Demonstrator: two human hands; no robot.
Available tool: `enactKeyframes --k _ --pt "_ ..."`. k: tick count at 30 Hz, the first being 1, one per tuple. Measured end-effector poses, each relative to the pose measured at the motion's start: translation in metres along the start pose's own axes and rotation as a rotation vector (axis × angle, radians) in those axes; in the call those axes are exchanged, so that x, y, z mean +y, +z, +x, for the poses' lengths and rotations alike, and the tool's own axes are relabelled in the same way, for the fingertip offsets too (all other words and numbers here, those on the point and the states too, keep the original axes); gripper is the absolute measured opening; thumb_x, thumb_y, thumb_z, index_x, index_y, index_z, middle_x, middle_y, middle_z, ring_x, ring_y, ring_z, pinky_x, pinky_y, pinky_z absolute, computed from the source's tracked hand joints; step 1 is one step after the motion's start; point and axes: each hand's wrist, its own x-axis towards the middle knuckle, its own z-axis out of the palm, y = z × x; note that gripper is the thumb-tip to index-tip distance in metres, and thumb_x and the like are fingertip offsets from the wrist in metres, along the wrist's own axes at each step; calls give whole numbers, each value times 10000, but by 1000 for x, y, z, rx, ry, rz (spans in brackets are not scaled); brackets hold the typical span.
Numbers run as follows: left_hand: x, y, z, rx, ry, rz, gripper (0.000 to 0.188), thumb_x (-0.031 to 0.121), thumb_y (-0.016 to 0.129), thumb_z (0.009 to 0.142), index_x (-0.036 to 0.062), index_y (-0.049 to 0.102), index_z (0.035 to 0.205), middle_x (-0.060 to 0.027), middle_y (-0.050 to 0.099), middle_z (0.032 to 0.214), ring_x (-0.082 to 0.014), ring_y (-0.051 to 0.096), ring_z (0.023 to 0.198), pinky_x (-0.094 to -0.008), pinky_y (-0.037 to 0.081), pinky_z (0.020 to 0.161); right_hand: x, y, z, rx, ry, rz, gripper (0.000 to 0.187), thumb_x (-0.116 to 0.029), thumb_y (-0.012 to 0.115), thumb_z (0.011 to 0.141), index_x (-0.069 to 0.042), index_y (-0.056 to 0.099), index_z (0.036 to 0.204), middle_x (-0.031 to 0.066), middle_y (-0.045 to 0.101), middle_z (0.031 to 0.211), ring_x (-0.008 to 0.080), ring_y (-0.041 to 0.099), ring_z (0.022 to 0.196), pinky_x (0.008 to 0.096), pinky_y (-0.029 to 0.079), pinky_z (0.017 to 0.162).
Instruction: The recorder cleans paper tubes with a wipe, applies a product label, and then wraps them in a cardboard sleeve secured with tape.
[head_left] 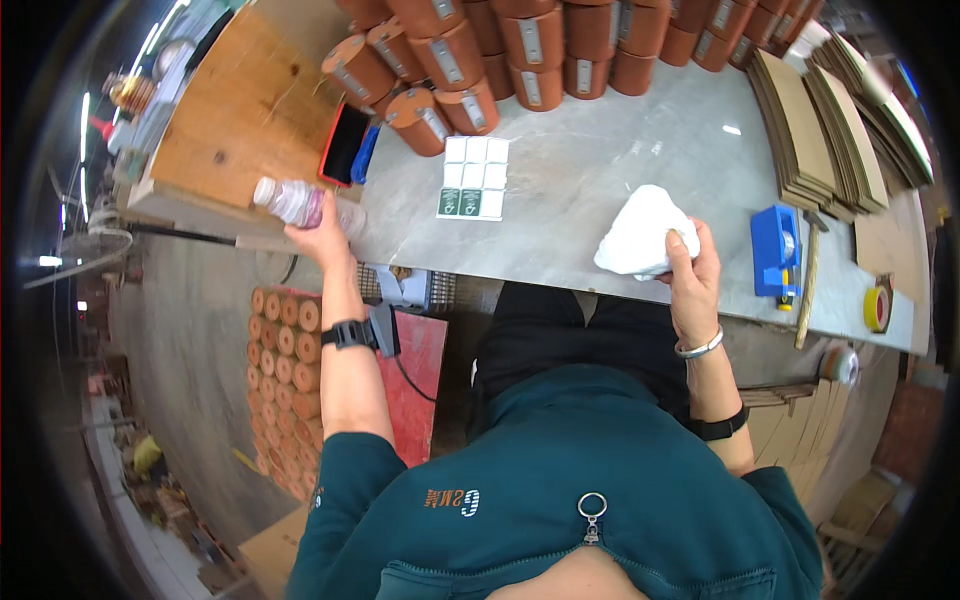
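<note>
**Your two hands at a grey table (570, 170): a clear bottle (292, 202) in the left, a white bundle (640, 235) in the right**

The table spreads out in front of you. Red-brown cylinders (530, 50) with metallic strips stand stacked along its far side. A wooden panel (245, 110) rises at its left end, and flat cardboard pieces (795, 135) are piled at its far right.

Near the table's front edge, right of its middle, your right hand (692, 262) is partly closed, thumb and fingers gripping the soft white bundle; whether it is cloth or paper, you cannot tell. At the table's left edge, your left hand (322, 240) curls around the bottle, which tilts with its white cap to the left.

A wooden-handled hammer (808, 285) lies toward the table's right end, just beside a blue dispenser (770, 250). Left of the table's middle lies a sheet of white and green labels (475, 178). A yellow tape roll (877, 308) sits near the table's right front corner.
</note>
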Motion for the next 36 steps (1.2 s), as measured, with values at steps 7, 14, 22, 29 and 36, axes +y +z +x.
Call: enactKeyframes --k 7,14,22,29,36 --pt "67 -9 -95 -616 69 120 573 96 840 754 45 484 1200 -87 598 1131 -174 602 984 -335 502 878 -1 7 1 -55 27 63 252 -215 507 1025 -6 526 1167 33 600 958 71 590 831 234 542 620" --pt "126 19 -178 -1269 262 361 721 267 902 625 57 543 1215 -155 682 1030 -279 682 958 -371 527 852 -2 8 -2 -78 25 45 274 -233 510 1027 -3 520 1175 36 596 945 76 592 840 238 546 636" --pt "165 45 -176 -1396 706 628 766 355 925 572 40 615 1198 -184 687 1021 -377 659 933 -433 521 827 -7 -7 -14 -60 45 31 295 -247 493 1036 16 534 1164 43 609 954 75 592 823 241 541 653" --pt "191 53 -173 -1379 990 781 788 416 919 537 46 638 1173 -136 700 982 -342 659 921 -402 505 803 1 -12 -16 -102 35 81 296 -253 489 1038 9 555 1160 29 611 924 62 576 793 227 520 630" --pt "216 60 -177 -1386 1161 882 789 530 859 544 61 636 1138 -92 676 871 -285 652 864 -398 470 745 7 -16 -16 -116 53 147 297 -262 481 1041 5 564 1140 15 605 887 51 558 772 217 495 624"
